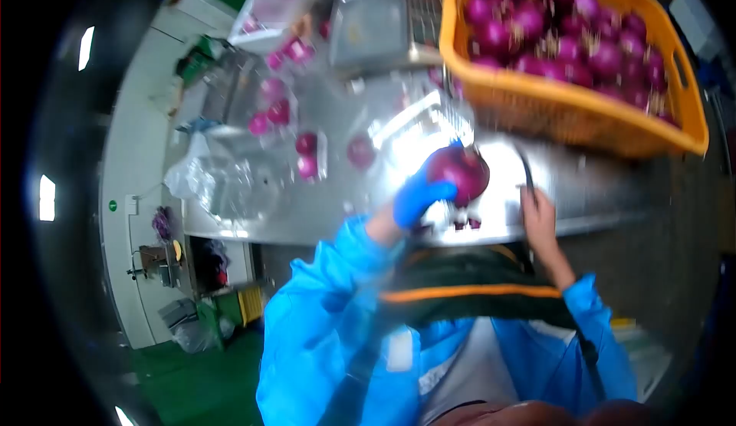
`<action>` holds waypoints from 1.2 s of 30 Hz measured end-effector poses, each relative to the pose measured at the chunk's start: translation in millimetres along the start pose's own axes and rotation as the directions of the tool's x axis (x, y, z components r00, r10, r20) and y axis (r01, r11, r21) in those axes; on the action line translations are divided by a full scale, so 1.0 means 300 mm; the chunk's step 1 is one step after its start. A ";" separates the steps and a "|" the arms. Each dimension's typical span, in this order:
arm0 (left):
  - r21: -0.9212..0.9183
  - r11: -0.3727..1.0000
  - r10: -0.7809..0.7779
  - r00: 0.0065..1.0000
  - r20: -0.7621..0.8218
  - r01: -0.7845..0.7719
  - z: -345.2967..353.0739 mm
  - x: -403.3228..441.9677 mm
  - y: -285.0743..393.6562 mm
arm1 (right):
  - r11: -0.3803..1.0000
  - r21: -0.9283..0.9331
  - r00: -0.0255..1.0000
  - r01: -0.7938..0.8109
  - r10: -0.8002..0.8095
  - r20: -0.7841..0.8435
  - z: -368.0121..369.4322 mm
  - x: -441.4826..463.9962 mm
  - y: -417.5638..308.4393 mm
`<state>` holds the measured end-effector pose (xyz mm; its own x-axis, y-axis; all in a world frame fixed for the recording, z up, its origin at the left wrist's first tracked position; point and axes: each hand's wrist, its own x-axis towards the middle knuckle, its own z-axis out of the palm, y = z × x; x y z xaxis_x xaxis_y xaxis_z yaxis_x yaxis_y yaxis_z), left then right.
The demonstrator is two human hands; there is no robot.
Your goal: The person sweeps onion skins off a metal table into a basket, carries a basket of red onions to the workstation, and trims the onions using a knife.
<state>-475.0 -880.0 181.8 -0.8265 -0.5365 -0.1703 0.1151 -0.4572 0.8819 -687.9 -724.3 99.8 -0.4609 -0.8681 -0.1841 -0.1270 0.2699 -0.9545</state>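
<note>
My left hand (420,198), in a blue glove, is closed around a red onion (462,174) above the front edge of the metal table (307,207). To its right, my bare right hand (540,215) grips a knife (525,167), its dark, curved blade pointing up and away from me. The onion and the knife are apart. Small dark red scraps (468,225) lie at the table edge below the onion. Motion blur hides finer detail on the blade.
An orange crate (567,100) full of red onions stands at the back right. Left of it sits a metal scale-like box (370,23). Several onions (278,111) lie loose on the table, with clear plastic bags (222,184) at the left edge and a white tray (264,39) behind.
</note>
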 end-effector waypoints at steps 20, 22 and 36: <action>0.229 0.968 0.119 0.992 -0.046 -0.106 -0.012 -0.121 -0.034 | 0.475 -0.695 0.759 0.540 -0.632 0.159 0.175 -0.111 -0.310; 0.251 0.963 0.114 0.992 -0.044 -0.100 0.017 -0.115 -0.005 | 0.485 -0.672 0.748 0.561 -0.644 0.159 0.162 -0.098 -0.309; 0.574 0.786 0.431 0.869 -0.243 -0.229 0.025 -0.021 -0.078 | 0.947 -0.206 0.966 0.247 -0.224 0.130 0.100 -0.072 -0.125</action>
<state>-476.6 -860.8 165.5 -0.5350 -0.8355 0.1252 -0.0366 0.1710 0.9846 -647.0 -728.3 132.6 -0.3023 -0.9532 0.0053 -0.4156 0.1267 -0.9007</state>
